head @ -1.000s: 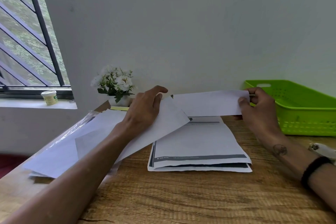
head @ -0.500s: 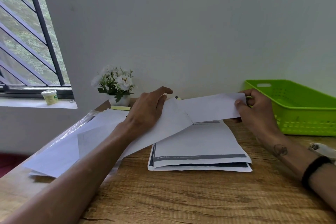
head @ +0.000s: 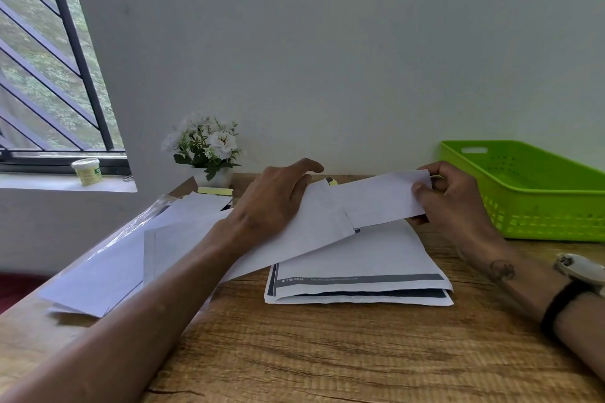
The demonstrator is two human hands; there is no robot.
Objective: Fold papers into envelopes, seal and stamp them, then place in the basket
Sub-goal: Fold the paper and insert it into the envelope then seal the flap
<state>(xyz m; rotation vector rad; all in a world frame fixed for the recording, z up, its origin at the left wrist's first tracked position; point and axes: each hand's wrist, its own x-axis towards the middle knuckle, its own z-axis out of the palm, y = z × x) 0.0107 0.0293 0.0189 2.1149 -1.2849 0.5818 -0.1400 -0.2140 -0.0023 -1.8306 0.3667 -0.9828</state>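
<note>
Your right hand [head: 455, 203] has tilted the pinched folded paper [head: 383, 203] toward centre frame; your left hand [head: 271, 203] holds the envelope [head: 307, 232].

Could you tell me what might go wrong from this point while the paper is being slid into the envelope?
1. The right hand pinches only the end of the folded paper, so it may buckle or skew as it enters the envelope.
2. The left hand holds the envelope above the table with loose sheets beneath it; a nudge could push those off the left edge.
3. The flower pot stands just behind the left hand and might get knocked.
</note>
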